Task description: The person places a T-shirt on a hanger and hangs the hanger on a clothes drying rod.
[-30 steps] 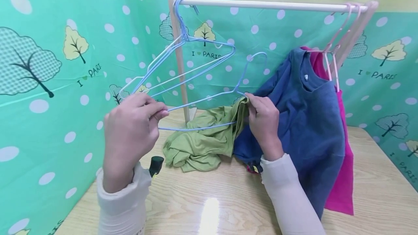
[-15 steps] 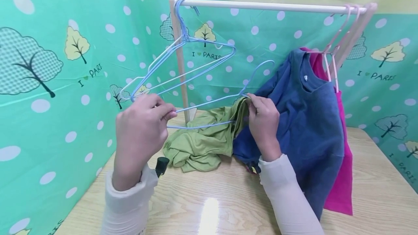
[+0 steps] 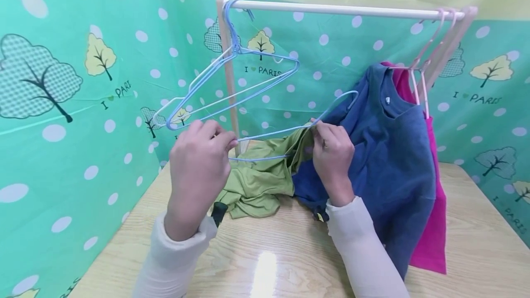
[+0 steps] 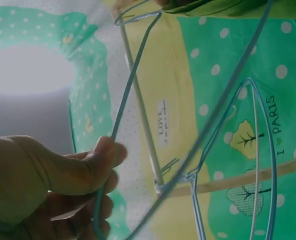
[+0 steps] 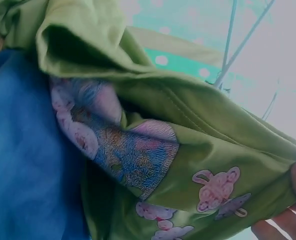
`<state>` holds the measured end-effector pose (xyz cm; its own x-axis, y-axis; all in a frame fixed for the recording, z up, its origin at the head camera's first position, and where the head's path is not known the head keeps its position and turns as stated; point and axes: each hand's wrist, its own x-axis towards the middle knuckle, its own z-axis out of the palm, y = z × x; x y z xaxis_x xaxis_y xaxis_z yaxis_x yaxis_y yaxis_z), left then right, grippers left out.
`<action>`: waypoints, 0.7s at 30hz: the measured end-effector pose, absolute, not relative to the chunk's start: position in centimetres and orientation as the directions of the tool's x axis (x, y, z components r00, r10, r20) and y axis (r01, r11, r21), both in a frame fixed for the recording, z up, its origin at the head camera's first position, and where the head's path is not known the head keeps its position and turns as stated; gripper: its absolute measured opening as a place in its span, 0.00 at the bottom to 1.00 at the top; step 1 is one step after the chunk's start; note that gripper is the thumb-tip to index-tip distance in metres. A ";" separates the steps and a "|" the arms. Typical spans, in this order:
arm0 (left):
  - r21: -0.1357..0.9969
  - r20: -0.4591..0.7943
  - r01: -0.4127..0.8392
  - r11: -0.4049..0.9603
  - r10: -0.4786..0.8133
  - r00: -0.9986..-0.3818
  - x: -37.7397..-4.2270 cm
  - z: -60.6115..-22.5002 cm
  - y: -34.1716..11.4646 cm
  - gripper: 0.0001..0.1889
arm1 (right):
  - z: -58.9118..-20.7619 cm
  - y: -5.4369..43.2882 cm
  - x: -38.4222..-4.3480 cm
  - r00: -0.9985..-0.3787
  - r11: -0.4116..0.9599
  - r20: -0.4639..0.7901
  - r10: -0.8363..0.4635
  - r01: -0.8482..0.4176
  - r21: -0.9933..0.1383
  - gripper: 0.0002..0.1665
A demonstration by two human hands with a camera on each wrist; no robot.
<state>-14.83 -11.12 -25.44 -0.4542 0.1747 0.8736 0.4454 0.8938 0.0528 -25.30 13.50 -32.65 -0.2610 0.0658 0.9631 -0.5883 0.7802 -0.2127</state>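
Note:
My left hand (image 3: 200,174) grips one end of a light blue wire hanger (image 3: 269,134), its thumb pressed along the wire (image 4: 132,77) in the left wrist view. The hanger's far end runs into the opening of a green shirt (image 3: 261,185), and its hook points up and to the right. At the shirt's edge, my right hand (image 3: 334,160) pinches the cloth close by the base of the hook. Printed pink animal figures (image 5: 218,190) show on the green cloth in the right wrist view. The lower part of the shirt lies bunched on the table.
A rack with a white rail (image 3: 343,9) stands behind. Several blue and white hangers (image 3: 236,48) hang at its left end. At the right, pink hangers carry a blue sweatshirt (image 3: 397,164) and a magenta garment (image 3: 430,243). The wooden tabletop (image 3: 240,261) lies in front.
My left hand has moved right, pushing the hanger deeper into the green shirt. The hook has shifted right and tilted lower. My right hand has stayed nearly in place on the cloth.

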 end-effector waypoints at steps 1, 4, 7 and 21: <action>0.060 0.888 0.463 0.884 0.165 -0.430 -14.9 -25.5 -10.8 0.04 | -32.7 13.6 -25.4 -0.262 0.784 0.963 0.069 -0.583 -0.215 0.12; 0.061 0.940 0.541 0.839 0.134 -0.314 -15.1 -25.5 -9.8 0.03 | -32.8 13.8 -25.5 -0.257 0.790 0.962 0.087 -0.570 -0.224 0.14; 0.002 0.975 0.620 0.784 0.135 -0.174 -15.0 -25.5 -8.7 0.02 | -32.8 13.9 -25.7 -0.256 0.790 0.961 0.105 -0.566 -0.237 0.15; -0.194 0.788 0.837 0.511 0.590 -0.177 -16.9 -28.4 -4.2 0.03 | -32.9 14.5 -26.0 -0.286 0.798 0.952 0.114 -0.544 -0.259 0.15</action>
